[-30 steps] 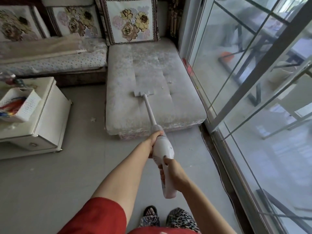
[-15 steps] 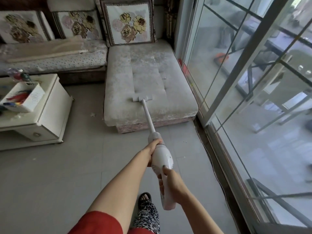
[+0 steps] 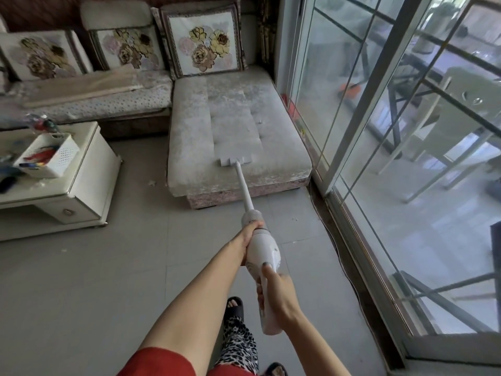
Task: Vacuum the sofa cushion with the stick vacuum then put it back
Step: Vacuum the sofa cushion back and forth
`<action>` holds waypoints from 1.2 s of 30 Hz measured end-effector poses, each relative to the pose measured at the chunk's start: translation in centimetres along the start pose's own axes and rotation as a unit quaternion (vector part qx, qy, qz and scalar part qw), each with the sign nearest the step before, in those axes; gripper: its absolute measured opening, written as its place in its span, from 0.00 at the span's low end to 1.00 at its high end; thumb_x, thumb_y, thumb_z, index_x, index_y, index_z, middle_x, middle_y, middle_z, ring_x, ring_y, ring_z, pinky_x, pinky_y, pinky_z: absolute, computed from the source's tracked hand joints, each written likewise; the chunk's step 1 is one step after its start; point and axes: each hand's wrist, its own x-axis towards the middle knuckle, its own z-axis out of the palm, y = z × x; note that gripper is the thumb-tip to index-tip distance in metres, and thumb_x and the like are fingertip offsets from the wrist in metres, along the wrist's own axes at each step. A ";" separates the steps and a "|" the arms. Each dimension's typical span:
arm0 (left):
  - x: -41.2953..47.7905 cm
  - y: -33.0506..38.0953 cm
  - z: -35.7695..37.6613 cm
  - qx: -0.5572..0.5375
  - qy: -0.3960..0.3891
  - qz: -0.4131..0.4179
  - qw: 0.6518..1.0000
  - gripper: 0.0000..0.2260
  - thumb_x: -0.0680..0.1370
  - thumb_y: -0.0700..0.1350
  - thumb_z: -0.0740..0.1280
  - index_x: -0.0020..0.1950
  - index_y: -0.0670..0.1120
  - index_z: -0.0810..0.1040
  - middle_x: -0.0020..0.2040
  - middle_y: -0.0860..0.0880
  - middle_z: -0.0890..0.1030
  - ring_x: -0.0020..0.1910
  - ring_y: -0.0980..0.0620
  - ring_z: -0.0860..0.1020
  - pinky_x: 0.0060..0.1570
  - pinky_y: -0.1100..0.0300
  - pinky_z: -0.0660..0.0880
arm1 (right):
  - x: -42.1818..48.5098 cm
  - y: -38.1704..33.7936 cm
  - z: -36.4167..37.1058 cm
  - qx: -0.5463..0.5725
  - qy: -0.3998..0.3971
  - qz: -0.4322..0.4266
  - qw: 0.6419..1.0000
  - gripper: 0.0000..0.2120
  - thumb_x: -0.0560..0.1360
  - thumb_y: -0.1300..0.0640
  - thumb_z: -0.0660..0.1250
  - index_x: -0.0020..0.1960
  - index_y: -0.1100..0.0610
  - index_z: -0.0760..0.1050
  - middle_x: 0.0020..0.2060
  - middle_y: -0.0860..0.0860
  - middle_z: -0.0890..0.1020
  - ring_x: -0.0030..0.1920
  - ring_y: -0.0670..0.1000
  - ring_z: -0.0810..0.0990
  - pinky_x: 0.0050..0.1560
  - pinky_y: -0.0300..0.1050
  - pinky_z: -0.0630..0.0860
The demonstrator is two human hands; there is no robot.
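Vacuum [image 3: 263,248] head got pulled back to the cushion's [image 3: 235,126] near edge; both hands, left [image 3: 250,232] and right [image 3: 276,297], gripping it. Stroke's basically done, more passes likely.

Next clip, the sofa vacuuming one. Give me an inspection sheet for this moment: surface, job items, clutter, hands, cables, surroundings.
Surface: pale grey tufted sofa cushion, a small white scrap lying on it to the right.
Job's things: white stick vacuum, its flat head resting on the cushion near the front edge.
Clutter: white perforated plastic basket of coloured items on the cream low cabinet; white scrap on the grey floor tiles.
Hands: left hand grips the vacuum body's upper end; right hand holds the handle.
Cables: thin cord runs along the glass door's track.
Surroundings: sliding glass door at right; three floral square pillows behind.
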 end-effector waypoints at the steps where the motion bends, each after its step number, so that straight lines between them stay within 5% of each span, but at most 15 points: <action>1: -0.2 -0.1 0.4 0.007 -0.004 -0.002 1.000 0.17 0.72 0.58 0.66 0.38 0.44 0.75 0.24 0.45 0.78 0.29 0.46 0.76 0.31 0.62 0.72 | -0.2 -0.1 -0.4 -0.009 0.007 -0.002 1.000 0.15 0.78 0.54 0.60 0.38 0.63 0.72 0.25 0.53 0.71 0.20 0.48 0.68 0.19 0.35 0.64; 6: 0.0 -0.5 2.6 0.022 -0.014 -0.011 1.000 0.18 0.72 0.59 0.66 0.39 0.43 0.75 0.24 0.44 0.78 0.31 0.46 0.76 0.33 0.61 0.73 | -0.3 -0.4 -2.2 0.008 0.019 0.010 1.000 0.16 0.77 0.53 0.60 0.37 0.64 0.73 0.22 0.52 0.70 0.20 0.48 0.67 0.21 0.36 0.63; 12: 1.1 0.7 3.3 0.040 -0.010 -0.026 0.999 0.21 0.69 0.61 0.68 0.44 0.43 0.76 0.35 0.42 0.79 0.34 0.45 0.78 0.34 0.59 0.75 | 0.5 -1.4 -2.6 0.022 0.033 0.018 0.999 0.16 0.77 0.52 0.61 0.37 0.63 0.74 0.23 0.53 0.71 0.21 0.49 0.68 0.22 0.38 0.64; 27: 6.1 10.4 -0.4 0.055 -0.014 -0.043 0.997 0.20 0.70 0.62 0.68 0.40 0.44 0.75 0.23 0.45 0.79 0.31 0.46 0.77 0.29 0.62 0.73 | 8.7 -7.7 3.5 0.021 0.049 0.034 0.998 0.17 0.79 0.52 0.59 0.41 0.65 0.74 0.25 0.54 0.72 0.20 0.48 0.68 0.20 0.35 0.65; 36: 10.5 19.6 -3.9 0.089 -0.021 -0.055 0.994 0.21 0.71 0.62 0.67 0.41 0.44 0.74 0.25 0.44 0.79 0.31 0.46 0.77 0.30 0.61 0.72 | 15.1 -13.8 9.5 0.060 0.065 0.060 0.994 0.16 0.78 0.52 0.60 0.42 0.65 0.75 0.27 0.55 0.72 0.22 0.50 0.69 0.23 0.38 0.65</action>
